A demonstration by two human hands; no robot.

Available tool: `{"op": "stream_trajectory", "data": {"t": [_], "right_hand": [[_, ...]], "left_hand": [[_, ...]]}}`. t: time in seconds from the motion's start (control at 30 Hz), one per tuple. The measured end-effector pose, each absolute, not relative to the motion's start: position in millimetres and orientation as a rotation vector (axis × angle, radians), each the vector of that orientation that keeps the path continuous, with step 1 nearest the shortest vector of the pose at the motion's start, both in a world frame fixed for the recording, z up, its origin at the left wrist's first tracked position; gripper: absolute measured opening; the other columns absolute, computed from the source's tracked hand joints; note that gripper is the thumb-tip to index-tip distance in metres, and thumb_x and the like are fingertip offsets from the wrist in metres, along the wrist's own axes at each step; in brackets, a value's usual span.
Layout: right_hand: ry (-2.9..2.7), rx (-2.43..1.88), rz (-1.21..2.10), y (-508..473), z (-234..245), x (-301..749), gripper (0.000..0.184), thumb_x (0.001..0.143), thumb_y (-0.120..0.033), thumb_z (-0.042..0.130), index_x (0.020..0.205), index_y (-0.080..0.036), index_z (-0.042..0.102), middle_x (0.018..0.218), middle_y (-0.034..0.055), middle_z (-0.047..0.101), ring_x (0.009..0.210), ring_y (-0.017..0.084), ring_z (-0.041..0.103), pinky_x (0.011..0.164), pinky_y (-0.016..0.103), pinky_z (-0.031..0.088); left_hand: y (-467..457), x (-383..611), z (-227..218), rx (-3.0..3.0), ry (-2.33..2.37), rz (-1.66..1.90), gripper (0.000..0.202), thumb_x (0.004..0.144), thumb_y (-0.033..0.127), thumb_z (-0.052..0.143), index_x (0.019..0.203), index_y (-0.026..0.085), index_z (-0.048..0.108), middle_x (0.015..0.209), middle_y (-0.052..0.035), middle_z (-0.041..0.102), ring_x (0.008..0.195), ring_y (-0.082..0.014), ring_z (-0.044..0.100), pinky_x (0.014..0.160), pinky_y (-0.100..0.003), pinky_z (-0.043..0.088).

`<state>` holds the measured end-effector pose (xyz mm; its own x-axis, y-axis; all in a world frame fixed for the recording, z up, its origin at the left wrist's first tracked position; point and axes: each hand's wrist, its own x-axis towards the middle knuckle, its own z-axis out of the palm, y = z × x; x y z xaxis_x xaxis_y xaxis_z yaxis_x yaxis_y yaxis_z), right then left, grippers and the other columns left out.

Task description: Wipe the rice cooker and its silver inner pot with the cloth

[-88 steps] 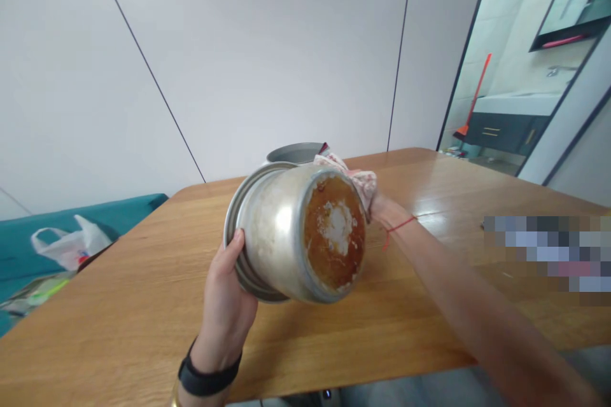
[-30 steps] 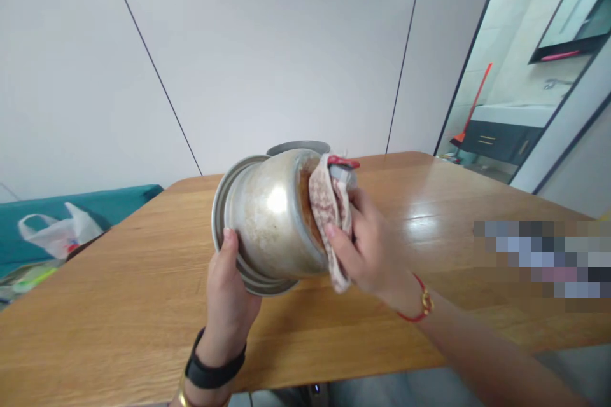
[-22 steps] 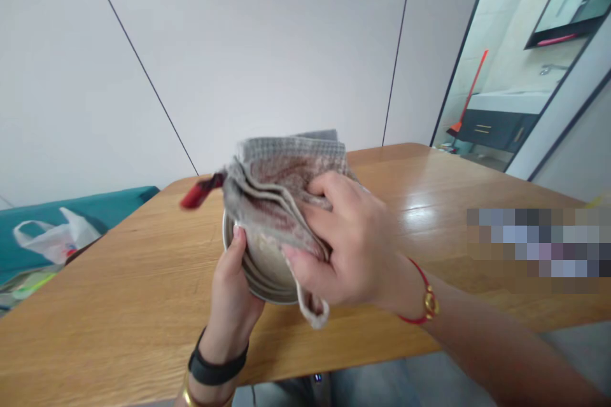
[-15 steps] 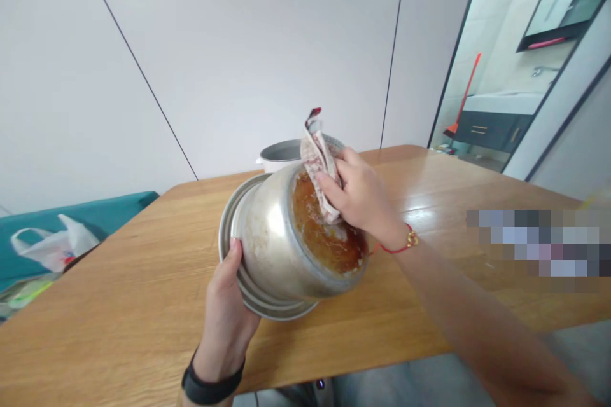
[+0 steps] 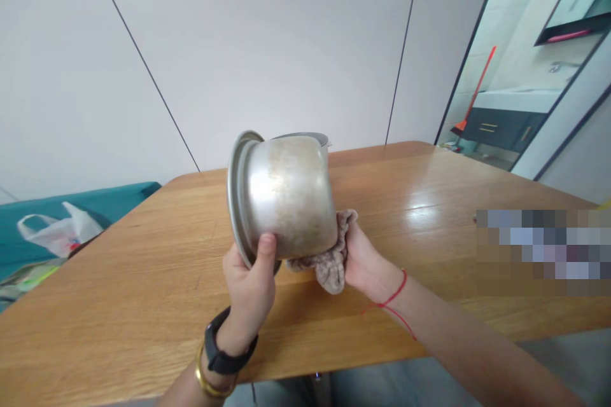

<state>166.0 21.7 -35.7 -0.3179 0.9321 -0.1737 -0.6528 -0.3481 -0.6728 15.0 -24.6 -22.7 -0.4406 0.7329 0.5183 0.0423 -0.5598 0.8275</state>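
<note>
A dull aluminium cooking pot [image 5: 286, 197] is tilted on its side above the table, its rim to the left and its base turned away from me. My left hand [image 5: 249, 286] grips it at the rim, with the thumb on the outer wall. Under the pot's right side, my right hand [image 5: 365, 261] holds a crumpled grey-pink cloth [image 5: 329, 264] pressed against the base. The stained base is hidden in this view.
The pot and my hands are above a wooden table [image 5: 143, 292]. Behind the pot stands a round appliance with a grey rim [image 5: 305, 137], probably a rice cooker body. A white plastic bag [image 5: 60, 235] lies on a teal sofa [image 5: 109, 197] at left. A doorway at right shows a red broom [image 5: 477, 89].
The pot has rotated, turning its brown-stained base away from me and its side upward. My right hand has moved from the base's face to underneath, with the cloth bunched up.
</note>
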Motion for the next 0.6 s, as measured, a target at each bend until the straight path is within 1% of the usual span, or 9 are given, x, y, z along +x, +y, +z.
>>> {"op": "stream_trajectory", "data": {"t": [0.03,0.07,0.17,0.27,0.37,0.43,0.47,0.53,0.6], "right_hand": [[-0.609,-0.67,1.924,17.6,-36.0,163.5,0.036,0.083,-0.053,0.046,0.077,-0.025,0.068,0.073,0.0054,0.072,0.069,0.024,0.067,0.062,0.036,0.055],[-0.625,-0.681,1.974,14.6,-36.6,162.1,0.039,0.084,-0.055,0.044,0.077,-0.025,0.067,0.072,0.0067,0.072,0.07,0.025,0.067,0.062,0.037,0.055],[-0.719,-0.718,2.035,14.2,-41.2,164.7,0.043,0.083,-0.062,0.045,0.077,-0.025,0.066,0.071,0.0082,0.071,0.074,0.027,0.067,0.063,0.04,0.055],[-0.819,-0.707,1.922,25.8,-48.1,177.8,0.048,0.077,-0.07,0.048,0.08,-0.026,0.065,0.076,0.0084,0.072,0.078,0.028,0.067,0.065,0.042,0.055],[-0.967,-0.837,1.572,37.2,-52.3,195.4,0.041,0.076,-0.064,0.053,0.079,-0.025,0.065,0.077,0.0068,0.07,0.077,0.026,0.066,0.07,0.04,0.055],[-1.261,-1.044,1.197,37.2,-53.3,203.9,0.034,0.077,-0.057,0.06,0.073,-0.023,0.064,0.074,0.0059,0.067,0.074,0.024,0.063,0.074,0.039,0.054],[-1.468,-1.136,1.003,34.6,-53.3,206.3,0.032,0.078,-0.054,0.062,0.072,-0.022,0.065,0.076,0.0062,0.067,0.074,0.023,0.063,0.076,0.039,0.053],[-1.882,-1.221,0.708,27.1,-51.7,208.1,0.03,0.08,-0.051,0.066,0.079,-0.021,0.071,0.088,0.008,0.069,0.082,0.024,0.064,0.082,0.04,0.051],[-2.089,-1.238,0.579,21.8,-46.9,209.1,0.029,0.085,-0.049,0.065,0.09,-0.022,0.075,0.099,0.0091,0.07,0.092,0.025,0.065,0.087,0.041,0.05]], "left_hand": [[-23.1,10.7,-23.7,1.536,1.144,2.038,0.047,0.08,0.045,0.079,0.053,0.018,0.053,0.047,0.0043,0.045,0.044,-0.009,0.04,0.043,-0.021,0.035],[-21.3,5.2,-23.1,1.808,1.141,1.998,0.046,0.083,0.04,0.077,0.052,0.018,0.051,0.047,0.0043,0.043,0.043,-0.0089,0.038,0.043,-0.022,0.032],[-13.1,-14.6,-13.3,2.624,1.021,1.668,0.031,0.087,0.025,0.07,0.06,0.019,0.056,0.054,0.0017,0.052,0.048,-0.0116,0.046,0.048,-0.025,0.033],[-2.9,-34.5,-0.5,3.11,0.956,1.296,0.024,0.09,0.02,0.065,0.067,0.02,0.058,0.058,0.0001,0.057,0.051,-0.0139,0.05,0.052,-0.028,0.034],[6.1,-50.3,8.6,3.31,1.028,1.149,0.021,0.092,0.019,0.059,0.072,0.02,0.059,0.058,0.0001,0.06,0.051,-0.0146,0.052,0.055,-0.029,0.037],[10.7,-57.6,13.2,3.379,1.096,1.135,0.018,0.092,0.015,0.057,0.075,0.02,0.061,0.061,-0.0001,0.063,0.053,-0.0152,0.055,0.056,-0.03,0.038],[12.5,-60.3,15.5,3.4,1.128,1.132,0.017,0.09,0.012,0.056,0.076,0.02,0.062,0.062,-0.0003,0.065,0.055,-0.0156,0.056,0.056,-0.03,0.038],[15.0,-63.7,20.5,3.409,1.185,1.141,0.019,0.087,0.008,0.053,0.077,0.02,0.064,0.065,-0.0007,0.067,0.056,-0.0164,0.058,0.057,-0.03,0.037],[15.2,-64.7,26.3,3.393,1.21,1.131,0.021,0.085,0.006,0.052,0.077,0.021,0.065,0.065,-0.0005,0.067,0.057,-0.0166,0.057,0.059,-0.031,0.037]]}}
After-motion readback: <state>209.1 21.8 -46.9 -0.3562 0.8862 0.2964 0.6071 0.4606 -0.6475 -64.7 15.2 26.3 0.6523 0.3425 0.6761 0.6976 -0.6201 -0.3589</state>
